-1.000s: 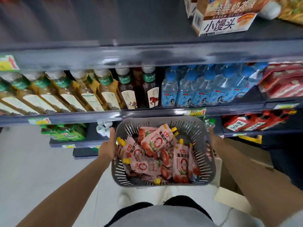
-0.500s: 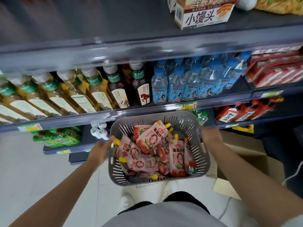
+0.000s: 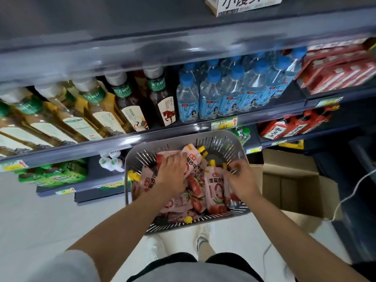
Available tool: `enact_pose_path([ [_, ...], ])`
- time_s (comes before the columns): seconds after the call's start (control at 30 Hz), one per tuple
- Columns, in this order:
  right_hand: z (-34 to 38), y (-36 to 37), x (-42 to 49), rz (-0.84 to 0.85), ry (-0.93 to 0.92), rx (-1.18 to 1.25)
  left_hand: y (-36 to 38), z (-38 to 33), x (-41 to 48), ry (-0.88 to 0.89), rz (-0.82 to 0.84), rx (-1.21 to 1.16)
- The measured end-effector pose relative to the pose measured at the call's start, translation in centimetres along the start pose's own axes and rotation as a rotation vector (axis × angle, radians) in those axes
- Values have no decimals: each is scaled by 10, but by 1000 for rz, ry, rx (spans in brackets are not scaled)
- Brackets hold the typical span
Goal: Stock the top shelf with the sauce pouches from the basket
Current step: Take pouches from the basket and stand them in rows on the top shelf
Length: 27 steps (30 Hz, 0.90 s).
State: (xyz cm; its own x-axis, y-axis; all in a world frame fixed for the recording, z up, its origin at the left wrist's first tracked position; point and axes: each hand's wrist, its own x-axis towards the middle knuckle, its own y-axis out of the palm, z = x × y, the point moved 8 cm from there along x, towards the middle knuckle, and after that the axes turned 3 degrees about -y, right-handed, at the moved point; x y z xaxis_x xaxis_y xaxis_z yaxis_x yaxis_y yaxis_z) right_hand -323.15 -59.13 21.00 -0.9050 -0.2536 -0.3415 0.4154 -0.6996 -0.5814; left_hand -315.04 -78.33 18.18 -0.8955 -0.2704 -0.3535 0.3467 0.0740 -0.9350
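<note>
Sauce pouches (image 3: 215, 190), where are they?

All in the grey basket (image 3: 221, 142), low in front of the person.

And the hands?

Both are inside it. The left hand (image 3: 173, 176) lies palm down with fingers curled over a pouch. The right hand (image 3: 240, 180) has fingers bent at the capped top of a pouch by the right wall. It is blurred, so I cannot tell whether they grip.

What surrounds the basket?

An open cardboard box (image 3: 295, 180) sits just to its right. Above, tea bottles (image 3: 126, 102) and water bottles (image 3: 230, 92) fill the middle shelf (image 3: 173, 130), between the basket and the top shelf (image 3: 122, 21). A printed carton (image 3: 244, 5) stands at its right.

How do the pouches lie?

Mixed. The one by the right hand runs lengthwise away from the person, cap toward the shelves. The one under the left fingers slants, cap to the upper right. Others point left or back toward the person.
</note>
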Motion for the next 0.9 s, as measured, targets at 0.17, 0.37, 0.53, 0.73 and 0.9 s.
enact_pose_path([
  [0.17, -12, -2, -5, 78, 26, -76, 33, -15, 26, 26, 136, 357],
  [0.37, -34, 22, -5, 245, 115, -165, 40, -20, 34, 6, 149, 379],
  [0.53, -30, 54, 4, 363, 99, -234, 31, -13, 33, 8, 136, 445],
  [0.73, -37, 85, 17, 436, 323, -275, 14, 13, 3, -128, 213, 262],
  [0.9, -47, 111, 10, 433, 551, -112, -11, 39, -26, -282, 143, 27],
])
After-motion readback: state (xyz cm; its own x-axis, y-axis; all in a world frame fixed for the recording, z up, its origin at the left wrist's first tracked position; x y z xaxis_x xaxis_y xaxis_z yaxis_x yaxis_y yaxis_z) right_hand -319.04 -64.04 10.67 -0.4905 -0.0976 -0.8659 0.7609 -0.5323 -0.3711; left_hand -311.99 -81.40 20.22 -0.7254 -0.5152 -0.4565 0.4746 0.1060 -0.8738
